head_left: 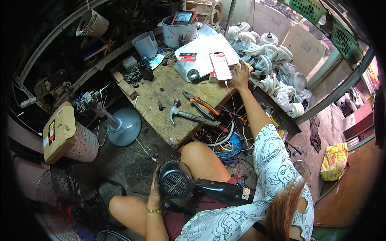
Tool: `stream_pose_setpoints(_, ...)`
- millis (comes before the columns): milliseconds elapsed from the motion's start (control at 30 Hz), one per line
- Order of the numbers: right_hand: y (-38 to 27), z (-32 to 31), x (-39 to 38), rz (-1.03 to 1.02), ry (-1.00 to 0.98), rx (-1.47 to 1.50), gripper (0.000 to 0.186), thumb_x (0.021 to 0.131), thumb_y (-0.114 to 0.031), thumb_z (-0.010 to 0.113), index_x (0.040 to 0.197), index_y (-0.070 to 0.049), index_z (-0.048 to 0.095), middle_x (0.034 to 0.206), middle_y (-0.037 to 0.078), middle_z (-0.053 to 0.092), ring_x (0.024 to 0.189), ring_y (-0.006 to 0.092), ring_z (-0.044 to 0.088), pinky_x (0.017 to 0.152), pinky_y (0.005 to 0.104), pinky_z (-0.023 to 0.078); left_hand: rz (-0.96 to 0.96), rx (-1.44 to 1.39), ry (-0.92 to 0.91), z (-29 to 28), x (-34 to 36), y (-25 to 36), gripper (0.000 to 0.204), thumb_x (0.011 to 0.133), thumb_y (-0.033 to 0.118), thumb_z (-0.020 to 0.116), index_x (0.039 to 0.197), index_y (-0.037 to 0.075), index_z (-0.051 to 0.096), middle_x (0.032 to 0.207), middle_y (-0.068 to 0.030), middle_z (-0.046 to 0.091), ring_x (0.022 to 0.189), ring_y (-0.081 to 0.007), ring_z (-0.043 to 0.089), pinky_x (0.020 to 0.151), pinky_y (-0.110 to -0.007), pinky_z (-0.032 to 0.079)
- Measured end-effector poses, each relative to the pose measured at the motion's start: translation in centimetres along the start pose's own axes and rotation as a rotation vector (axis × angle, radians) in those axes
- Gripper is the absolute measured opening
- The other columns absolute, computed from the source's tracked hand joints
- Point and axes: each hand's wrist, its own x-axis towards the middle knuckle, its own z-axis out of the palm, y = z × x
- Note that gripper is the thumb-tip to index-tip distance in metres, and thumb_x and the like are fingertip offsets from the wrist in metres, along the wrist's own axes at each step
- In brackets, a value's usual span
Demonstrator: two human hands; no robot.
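Observation:
My left hand [155,188] is closed against the side of a round black fan motor housing [175,181] with a slotted grille, its fingers partly hidden. The housing joins a long black fan stand body [225,190] lying across my lap. My right hand [240,76] reaches to the bench's right edge, fingers stretched out beside a propped white-screened phone [221,66]. A charging cable [230,90] hangs from the phone. On the wooden bench [155,96] lie a claw hammer [189,115] and orange-handled pliers [201,104]. A roll of black tape [193,74] sits near the phone.
White plastic fan parts [265,52] are heaped at the far right. Tangled wires [235,144] fill the space below the bench. A grey fan base [124,127] and a box-topped basket [82,140] stand left; a caged fan [60,201] is at lower left.

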Motion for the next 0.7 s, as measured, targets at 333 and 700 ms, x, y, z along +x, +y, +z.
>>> stream_pose_setpoints(333, -0.7, 0.3, 0.3, 0.042, -0.068, -0.008, 0.026, 0.090, -0.036, 0.055, 0.112, -0.028, 0.067, 0.150, 0.010, 0.034, 0.139, 0.0394, 0.026, 0.104, 0.0717, 0.023, 0.040, -0.019, -0.035, -0.7, 0.1, -0.8, 0.103, 0.081, 0.070, 0.060, 0.154, 0.009, 0.020, 0.152, -0.0135, 0.034, 0.138, -0.0265, 0.039, 0.113, -0.041, 0.035)
stream_pose_setpoints(700, -3.4, 1.9, 5.7, 0.061, -0.184, 0.042, 0.036, 0.097, -0.048, 0.040, 0.117, -0.034, 0.066, 0.156, 0.010, 0.027, 0.144, 0.0431, 0.013, 0.104, 0.0778, 0.013, 0.039, -0.029, -0.052, -0.7, 0.0, -0.5, 0.099, 0.083, 0.068, 0.059, 0.154, 0.010, 0.021, 0.151, -0.0133, 0.036, 0.138, -0.0268, 0.038, 0.112, -0.041, 0.035)
